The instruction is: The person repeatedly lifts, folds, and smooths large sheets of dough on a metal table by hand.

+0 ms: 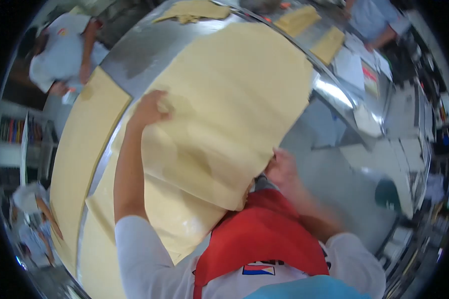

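Note:
A large pale yellow dough sheet (239, 74) covers the middle of the metal table, its near part lifted and folded over more dough (179, 214) below. At the sheet's left edge is my left hand (152, 108), fingers bent against the dough and slightly blurred. My right hand (282, 168) is closed at the sheet's near right edge, thumb and fingers pinching the rim beside the red apron (264, 229). Another long dough sheet (80, 144) lies to the left, apart from the large one.
The metal table (134, 55) shows behind the dough. One person (65, 50) stands at the upper left, another (374, 20) at the upper right, and others at the lower left. More dough pieces (194, 10) lie at the far side. Papers (349, 67) rest at the right.

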A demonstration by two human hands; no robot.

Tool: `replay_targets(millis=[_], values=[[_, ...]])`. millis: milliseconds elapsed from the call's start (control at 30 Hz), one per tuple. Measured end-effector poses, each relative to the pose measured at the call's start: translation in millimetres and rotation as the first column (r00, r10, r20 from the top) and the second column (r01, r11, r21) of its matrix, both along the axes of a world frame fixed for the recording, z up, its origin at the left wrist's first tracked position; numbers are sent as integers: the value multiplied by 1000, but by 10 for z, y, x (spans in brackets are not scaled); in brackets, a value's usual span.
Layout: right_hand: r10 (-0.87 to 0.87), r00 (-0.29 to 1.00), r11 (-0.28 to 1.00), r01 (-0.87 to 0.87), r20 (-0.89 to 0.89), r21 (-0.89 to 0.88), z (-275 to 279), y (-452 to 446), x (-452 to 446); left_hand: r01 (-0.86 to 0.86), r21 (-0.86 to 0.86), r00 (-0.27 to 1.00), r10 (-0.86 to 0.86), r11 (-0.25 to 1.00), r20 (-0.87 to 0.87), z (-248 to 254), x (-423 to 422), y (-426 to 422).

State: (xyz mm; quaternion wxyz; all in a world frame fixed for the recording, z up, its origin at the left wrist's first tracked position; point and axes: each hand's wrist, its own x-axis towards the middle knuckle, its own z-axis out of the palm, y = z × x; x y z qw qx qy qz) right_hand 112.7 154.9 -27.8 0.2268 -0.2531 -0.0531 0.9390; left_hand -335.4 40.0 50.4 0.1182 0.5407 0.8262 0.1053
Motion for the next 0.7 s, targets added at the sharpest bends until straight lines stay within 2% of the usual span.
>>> replay_targets(millis=[33,67,100,133,200,267,300,367,400,467,500,533,567,600,700], values=[[-50,998,998,52,48,-24,162,-6,-87,231,147,947,-257,962,192,-121,227,17],[-121,985,986,134,123,-101,205,11,-175,382,112,897,-397,917,193,-127,551,32],[-136,983,979,152,120,-135,236,32,-236,522,81,828,-527,849,190,-75,883,36],[-148,979,978,166,137,-126,435,69,-334,562,76,802,-566,823,191,-31,1177,60],[-180,974,974,196,137,-116,585,234,-545,378,-1,925,-377,926,46,75,1571,69],[-103,948,992,74,301,106,491,380,-704,378,-7,923,-377,926,76,17,1505,56],[-122,948,990,96,295,100,675,356,-734,360,-8,927,-357,933,117,9,1462,61],[-80,924,907,-89,375,411,998,328,-712,373,32,917,-374,927,143,38,1375,-12],[-87,923,909,-80,375,409,925,298,-666,368,79,912,-376,926,165,60,1354,-32],[-155,894,864,-84,420,497,627,181,-531,396,59,907,-401,916,129,63,1394,-50],[-154,895,862,-85,419,500,510,127,-435,412,39,905,-414,910,96,62,1435,-57],[-143,880,915,-57,453,399,399,85,-305,405,45,908,-408,913,94,84,1544,-37],[-124,863,956,-29,489,293,322,53,-195,431,148,893,-444,890,72,120,1717,-1],[-114,863,954,-43,493,296,278,29,-123,451,248,878,-476,857,47,126,1860,30],[-85,834,934,-124,545,336,211,-32,-5,464,231,876,-481,855,22,-8,2068,74]])
